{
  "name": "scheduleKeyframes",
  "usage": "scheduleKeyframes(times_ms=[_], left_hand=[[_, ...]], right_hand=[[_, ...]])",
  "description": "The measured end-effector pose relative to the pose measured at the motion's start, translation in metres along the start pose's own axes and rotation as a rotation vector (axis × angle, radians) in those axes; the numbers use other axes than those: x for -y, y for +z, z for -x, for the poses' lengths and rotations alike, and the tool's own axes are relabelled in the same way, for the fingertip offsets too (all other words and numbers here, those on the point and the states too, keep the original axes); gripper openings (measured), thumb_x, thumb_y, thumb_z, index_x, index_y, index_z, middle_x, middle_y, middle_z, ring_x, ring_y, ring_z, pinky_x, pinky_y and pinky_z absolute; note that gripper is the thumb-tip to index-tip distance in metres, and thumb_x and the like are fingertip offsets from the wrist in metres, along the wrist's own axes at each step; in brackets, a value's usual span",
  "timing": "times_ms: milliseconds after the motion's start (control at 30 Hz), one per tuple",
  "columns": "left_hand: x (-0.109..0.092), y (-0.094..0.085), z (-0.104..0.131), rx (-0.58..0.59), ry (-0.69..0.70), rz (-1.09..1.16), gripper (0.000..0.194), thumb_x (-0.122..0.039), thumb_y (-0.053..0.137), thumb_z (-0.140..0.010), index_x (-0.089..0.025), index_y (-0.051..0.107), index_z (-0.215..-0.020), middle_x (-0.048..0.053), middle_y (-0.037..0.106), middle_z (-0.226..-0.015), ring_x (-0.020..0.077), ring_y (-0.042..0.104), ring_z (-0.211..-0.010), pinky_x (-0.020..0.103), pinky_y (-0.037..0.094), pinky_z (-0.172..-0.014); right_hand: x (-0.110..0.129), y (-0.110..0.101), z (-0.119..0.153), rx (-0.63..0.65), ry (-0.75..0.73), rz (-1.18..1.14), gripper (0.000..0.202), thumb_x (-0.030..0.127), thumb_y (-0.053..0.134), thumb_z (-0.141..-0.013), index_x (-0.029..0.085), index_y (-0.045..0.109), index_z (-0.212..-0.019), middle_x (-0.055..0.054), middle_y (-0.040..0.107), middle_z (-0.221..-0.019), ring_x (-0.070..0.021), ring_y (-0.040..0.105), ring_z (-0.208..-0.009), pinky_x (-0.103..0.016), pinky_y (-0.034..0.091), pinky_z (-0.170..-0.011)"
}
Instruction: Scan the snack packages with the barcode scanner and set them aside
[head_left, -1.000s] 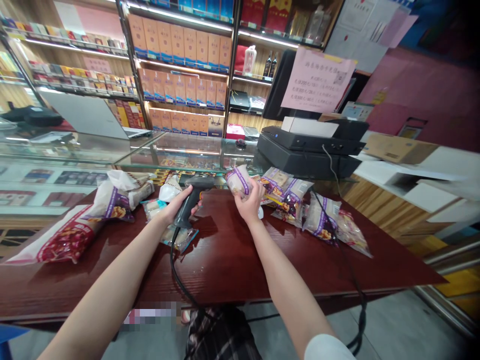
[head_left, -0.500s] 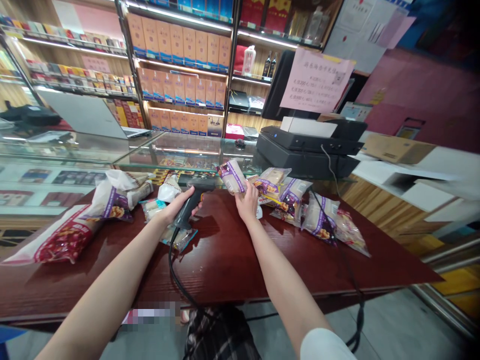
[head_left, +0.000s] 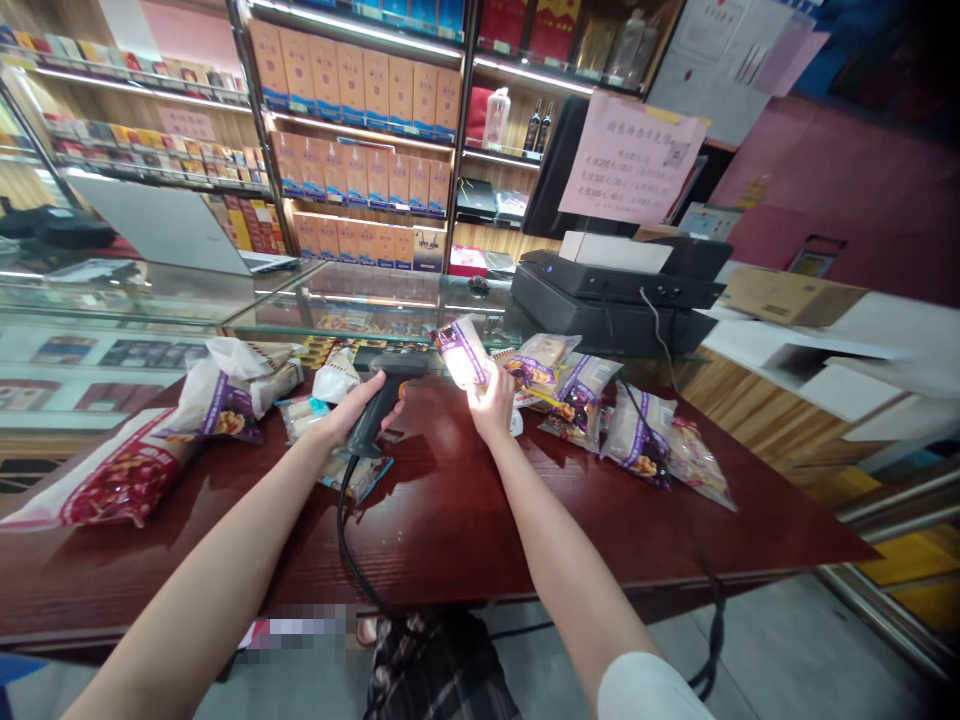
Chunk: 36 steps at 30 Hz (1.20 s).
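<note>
My left hand is wrapped round the handle of a black barcode scanner, whose head points right. A cable runs down from its grip. In my right hand is a purple-and-white snack bag, raised off the table in front of the scanner. The bag's face looks brightly lit now. Beneath and behind my left hand lie small packets with blue edges. Just right of my right hand is a row of similar purple bags.
On the left of the dark red table lie a red-and-white bag and another purple bag. Behind stand a glass counter, a laptop and a black register unit. A black cable hangs at the right.
A bright light now falls on the bag in my right hand, which was dimmer before. Both hands stay nearly in place, and the view shifts slightly.
</note>
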<state>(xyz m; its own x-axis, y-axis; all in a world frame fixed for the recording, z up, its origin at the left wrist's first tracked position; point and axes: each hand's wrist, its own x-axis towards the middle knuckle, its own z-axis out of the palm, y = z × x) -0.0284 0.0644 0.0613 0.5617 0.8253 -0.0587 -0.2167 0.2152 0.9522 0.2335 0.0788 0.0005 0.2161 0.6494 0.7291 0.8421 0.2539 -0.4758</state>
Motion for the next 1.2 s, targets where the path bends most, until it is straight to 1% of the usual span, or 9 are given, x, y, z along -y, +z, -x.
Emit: scheduleKeyframes(times_ms=[267, 533, 733, 833, 967, 1033, 1100, 1133, 1200], left_hand=[[0.002, -0.003, -0.002, 0.002, -0.006, -0.028, 0.057, -0.067, 0.055, -0.081, -0.012, 0.060, -0.096, 0.003, 0.059, -0.060, 0.0117, 0.049, -0.040, 0.022, 0.039, -0.036], [0.005, -0.008, -0.005, 0.013, 0.007, -0.043, 0.058, -0.069, 0.054, -0.081, -0.012, 0.062, -0.092, 0.002, 0.054, -0.052, 0.0128, 0.049, -0.039, 0.023, 0.039, -0.035], [0.010, -0.017, -0.009, -0.043, 0.053, 0.152, 0.047, -0.059, 0.058, -0.083, -0.015, 0.060, -0.100, 0.003, 0.060, -0.070, 0.0106, 0.051, -0.043, 0.023, 0.044, -0.036], [0.009, -0.014, -0.006, -0.059, 0.023, 0.111, 0.048, -0.060, 0.057, -0.084, -0.014, 0.061, -0.099, 0.002, 0.059, -0.067, 0.0112, 0.052, -0.043, 0.022, 0.044, -0.036], [0.006, -0.010, -0.003, -0.085, 0.029, 0.074, 0.048, -0.060, 0.057, -0.084, -0.014, 0.061, -0.096, 0.003, 0.060, -0.066, 0.0112, 0.053, -0.044, 0.021, 0.044, -0.036], [0.006, -0.010, -0.003, -0.083, 0.018, 0.076, 0.049, -0.061, 0.057, -0.084, -0.014, 0.062, -0.096, 0.003, 0.059, -0.064, 0.0117, 0.053, -0.044, 0.022, 0.044, -0.036], [0.006, -0.010, -0.002, -0.087, 0.008, 0.080, 0.050, -0.063, 0.056, -0.083, -0.015, 0.062, -0.095, 0.002, 0.058, -0.063, 0.0116, 0.052, -0.042, 0.022, 0.043, -0.035], [0.006, -0.011, -0.002, -0.094, 0.014, 0.079, 0.051, -0.064, 0.057, -0.082, -0.015, 0.061, -0.096, 0.002, 0.059, -0.063, 0.0114, 0.051, -0.042, 0.022, 0.043, -0.035], [0.006, -0.012, -0.002, -0.118, 0.052, 0.073, 0.053, -0.065, 0.059, -0.080, -0.015, 0.061, -0.095, 0.002, 0.059, -0.064, 0.0109, 0.051, -0.043, 0.021, 0.042, -0.035]], right_hand=[[-0.004, 0.004, 0.000, -0.054, -0.041, 0.006, 0.050, 0.022, 0.055, -0.082, 0.014, 0.048, -0.131, -0.015, 0.057, -0.121, -0.0287, 0.047, -0.116, -0.044, 0.041, -0.101], [0.004, -0.003, 0.000, -0.035, -0.056, -0.004, 0.050, 0.025, 0.053, -0.085, 0.014, 0.046, -0.133, -0.016, 0.056, -0.124, -0.0282, 0.045, -0.119, -0.045, 0.040, -0.103], [0.020, -0.033, -0.011, -0.098, -0.159, 0.027, 0.049, 0.029, 0.047, -0.090, 0.016, 0.043, -0.138, -0.017, 0.053, -0.129, -0.0284, 0.044, -0.124, -0.049, 0.034, -0.107], [0.017, -0.054, -0.021, -0.222, -0.062, 0.112, 0.050, 0.030, 0.046, -0.091, 0.017, 0.043, -0.139, -0.017, 0.050, -0.130, -0.0302, 0.043, -0.125, -0.053, 0.031, -0.108], [0.005, -0.070, -0.028, -0.274, 0.109, 0.264, 0.052, 0.035, 0.050, -0.089, 0.016, 0.047, -0.137, -0.021, 0.041, -0.137, -0.0356, 0.035, -0.133, -0.061, 0.024, -0.110], [0.004, -0.073, -0.028, -0.266, 0.151, 0.322, 0.060, 0.037, 0.052, -0.087, 0.011, 0.041, -0.141, -0.026, 0.029, -0.147, -0.0384, 0.026, -0.140, -0.064, 0.019, -0.110], [0.008, -0.072, -0.027, -0.224, 0.120, 0.368, 0.061, 0.032, 0.051, -0.088, 0.011, 0.038, -0.143, -0.026, 0.020, -0.154, -0.0376, 0.017, -0.145, -0.066, 0.013, -0.112], [0.011, -0.071, -0.026, -0.180, 0.077, 0.385, 0.056, 0.029, 0.049, -0.089, 0.014, 0.041, -0.142, -0.023, 0.021, -0.156, -0.0360, 0.015, -0.147, -0.066, 0.010, -0.112], [0.018, -0.066, -0.023, -0.055, -0.023, 0.405, 0.045, 0.024, 0.046, -0.090, 0.020, 0.051, -0.134, -0.017, 0.031, -0.156, -0.0323, 0.017, -0.148, -0.065, 0.005, -0.114]])
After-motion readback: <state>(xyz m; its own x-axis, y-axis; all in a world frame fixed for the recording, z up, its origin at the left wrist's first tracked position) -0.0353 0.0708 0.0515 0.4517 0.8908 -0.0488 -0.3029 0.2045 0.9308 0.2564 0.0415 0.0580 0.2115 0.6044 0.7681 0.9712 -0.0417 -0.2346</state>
